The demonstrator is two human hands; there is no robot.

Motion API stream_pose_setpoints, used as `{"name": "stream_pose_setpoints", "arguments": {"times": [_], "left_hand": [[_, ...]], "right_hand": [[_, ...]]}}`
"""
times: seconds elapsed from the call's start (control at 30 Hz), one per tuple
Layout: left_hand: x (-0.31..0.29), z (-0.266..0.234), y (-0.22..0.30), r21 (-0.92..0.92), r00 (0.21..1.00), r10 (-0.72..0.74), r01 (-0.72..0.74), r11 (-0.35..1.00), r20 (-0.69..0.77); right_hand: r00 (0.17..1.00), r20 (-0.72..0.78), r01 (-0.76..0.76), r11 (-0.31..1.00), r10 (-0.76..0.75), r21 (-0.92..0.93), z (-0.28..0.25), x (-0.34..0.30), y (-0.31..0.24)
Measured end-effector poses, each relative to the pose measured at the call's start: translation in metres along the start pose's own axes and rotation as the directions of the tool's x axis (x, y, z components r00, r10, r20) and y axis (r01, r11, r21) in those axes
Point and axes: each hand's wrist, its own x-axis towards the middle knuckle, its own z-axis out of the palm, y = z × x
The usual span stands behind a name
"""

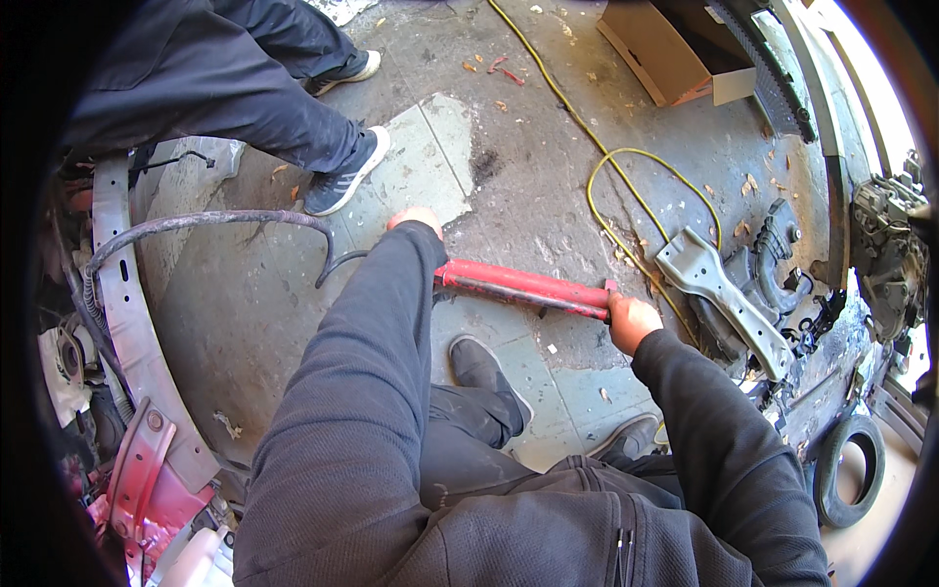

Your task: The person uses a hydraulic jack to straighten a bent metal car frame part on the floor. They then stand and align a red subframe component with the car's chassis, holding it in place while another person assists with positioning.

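Observation:
A long red cylinder that looks like a hydraulic ram (528,287) lies across in front of me, its paint scuffed along the lower side. My right hand (634,323) is closed around its dark right end. At the other end, my left hand (417,219) appears closed on the ram, though my sleeve covers that end and most of the fingers. A dark hose (215,217) arches from the vehicle front at left and disappears behind my left sleeve, near the ram's left end.
Bare metal vehicle bodywork (132,293) stands at left. Another person's shoe (348,171) is just beyond my left hand. A yellow cable (592,191) loops over the floor. At right are a metal bracket (719,293), dark car parts and a tyre (827,479); a cardboard box (670,68) sits farther back.

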Motion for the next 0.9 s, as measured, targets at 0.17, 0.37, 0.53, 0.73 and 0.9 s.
{"name": "stream_pose_setpoints", "arguments": {"times": [0.17,0.37,0.53,0.73,0.9], "left_hand": [[0.002,0.0,0.007,0.052,0.999,0.014,-0.015,0.999,0.03],[0.015,0.008,0.01,-0.017,0.999,-0.026,0.025,1.0,-0.032],[0.017,0.007,0.011,-0.023,0.999,-0.041,0.041,0.999,-0.006],[0.017,0.005,0.011,-0.018,0.999,-0.042,0.042,0.999,0.008],[0.019,0.009,0.012,-0.048,0.998,-0.063,0.062,0.997,-0.014]], "right_hand": [[1.0,-0.016,-0.009,1.0,0.009,-0.012,-0.002,-0.003,-0.005],[1.0,-0.012,-0.011,1.0,0.011,-0.008,-0.006,-0.004,-0.007],[1.0,-0.003,-0.021,1.0,0.021,-0.016,-0.007,-0.004,-0.009],[0.999,-0.017,-0.027,0.999,0.027,-0.016,-0.008,-0.005,-0.012],[0.999,-0.014,-0.031,0.999,0.03,-0.013,-0.009,-0.005,-0.012]]}}
